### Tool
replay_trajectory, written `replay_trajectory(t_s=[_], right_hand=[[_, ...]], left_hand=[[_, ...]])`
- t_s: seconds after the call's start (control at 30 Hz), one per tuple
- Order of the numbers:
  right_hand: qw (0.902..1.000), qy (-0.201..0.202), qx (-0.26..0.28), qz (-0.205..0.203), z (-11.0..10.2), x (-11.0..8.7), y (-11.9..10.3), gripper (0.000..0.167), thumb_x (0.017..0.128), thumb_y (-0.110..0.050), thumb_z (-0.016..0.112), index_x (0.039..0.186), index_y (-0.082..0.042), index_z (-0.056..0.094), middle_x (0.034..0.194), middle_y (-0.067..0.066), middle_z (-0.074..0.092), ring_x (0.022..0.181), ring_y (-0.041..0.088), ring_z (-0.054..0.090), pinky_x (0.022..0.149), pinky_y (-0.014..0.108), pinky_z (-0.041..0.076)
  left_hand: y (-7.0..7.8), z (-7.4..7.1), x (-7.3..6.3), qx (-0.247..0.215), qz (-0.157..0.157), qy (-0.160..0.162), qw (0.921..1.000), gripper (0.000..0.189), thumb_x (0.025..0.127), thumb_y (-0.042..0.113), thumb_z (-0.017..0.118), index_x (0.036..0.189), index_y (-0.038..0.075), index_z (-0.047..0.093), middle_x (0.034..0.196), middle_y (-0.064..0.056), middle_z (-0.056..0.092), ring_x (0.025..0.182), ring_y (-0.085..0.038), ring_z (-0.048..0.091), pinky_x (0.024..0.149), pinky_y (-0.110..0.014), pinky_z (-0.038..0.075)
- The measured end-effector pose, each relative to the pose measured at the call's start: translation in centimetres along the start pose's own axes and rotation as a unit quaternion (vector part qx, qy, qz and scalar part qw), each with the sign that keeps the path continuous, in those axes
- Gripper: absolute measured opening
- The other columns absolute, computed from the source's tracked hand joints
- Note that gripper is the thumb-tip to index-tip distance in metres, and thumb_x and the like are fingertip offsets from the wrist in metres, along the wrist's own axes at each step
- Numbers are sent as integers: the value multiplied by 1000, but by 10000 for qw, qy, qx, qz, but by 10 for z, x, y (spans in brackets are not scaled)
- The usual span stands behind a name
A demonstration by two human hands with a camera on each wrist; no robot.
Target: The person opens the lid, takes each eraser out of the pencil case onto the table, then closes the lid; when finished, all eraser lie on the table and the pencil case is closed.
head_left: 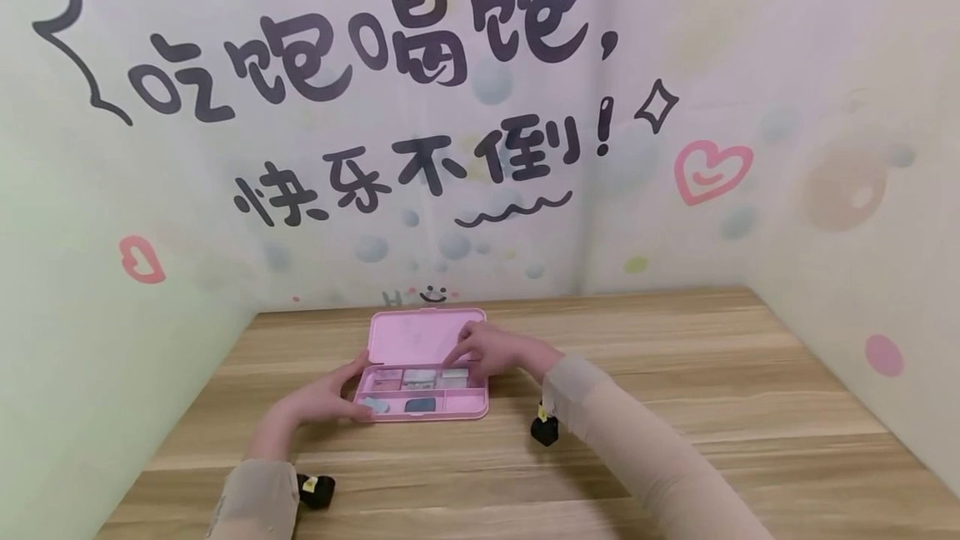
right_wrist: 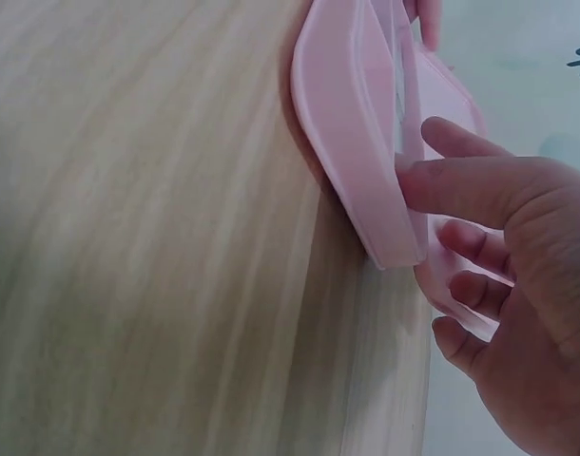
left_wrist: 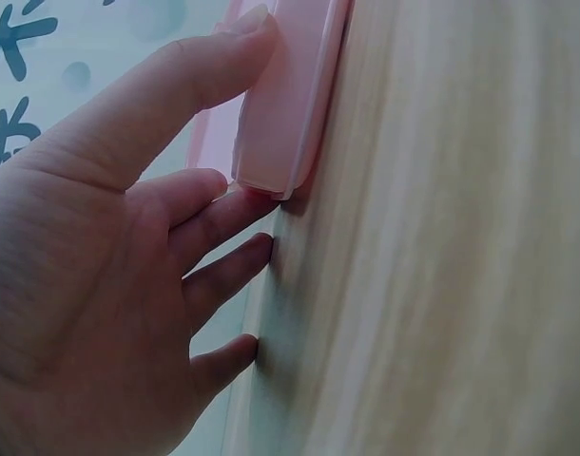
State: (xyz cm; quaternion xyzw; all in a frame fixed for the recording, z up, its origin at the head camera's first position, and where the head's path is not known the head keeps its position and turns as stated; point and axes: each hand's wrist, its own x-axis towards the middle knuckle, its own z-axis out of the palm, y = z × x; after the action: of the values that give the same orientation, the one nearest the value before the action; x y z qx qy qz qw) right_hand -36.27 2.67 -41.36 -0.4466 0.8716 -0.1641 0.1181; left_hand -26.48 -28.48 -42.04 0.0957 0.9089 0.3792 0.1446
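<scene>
A pink compartment box lies on the table with its lid flipped back. My left hand holds its left end, the thumb on the front wall and the fingers at the side. Over the right back compartment is my right hand, index finger pointing down inside and thumb at the rim; nothing shows pinched between them. Several pale blocks and a pink piece fill the back row. The front row holds a light blue piece and a dark blue-grey block.
The wooden table extends around the box. Behind it stands a printed curtain with black lettering, close to the raised lid. Black wrist cameras hang by both cuffs, one at the left and one at the right.
</scene>
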Motion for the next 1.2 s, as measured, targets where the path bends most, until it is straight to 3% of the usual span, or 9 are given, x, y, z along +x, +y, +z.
replay_trajectory(t_s=[0.43, 1.2], right_hand=[[9995, 7, 209, 216, 4, 0, -3, 48, 80, -7, 77, 120, -33, 70, 111, -1, 42, 104, 16, 37, 85, 27, 38], [9995, 101, -53, 292, 10, 5, -7, 54, 79, 0, 73, 119, -36, 70, 108, -2, 41, 99, 15, 39, 81, 24, 39]], left_hand=[[1, 1, 0, 10, 39, -62, 10000, 108, 75, 34, 82, 156, 10, 15, 157, -24, 18, 139, -44, 21, 107, -64, 22], [-2, 2, 0, -74, -40, -34, 10000, 110, 74, 35, 83, 156, 10, 14, 158, -24, 15, 140, -45, 18, 107, -65, 19]])
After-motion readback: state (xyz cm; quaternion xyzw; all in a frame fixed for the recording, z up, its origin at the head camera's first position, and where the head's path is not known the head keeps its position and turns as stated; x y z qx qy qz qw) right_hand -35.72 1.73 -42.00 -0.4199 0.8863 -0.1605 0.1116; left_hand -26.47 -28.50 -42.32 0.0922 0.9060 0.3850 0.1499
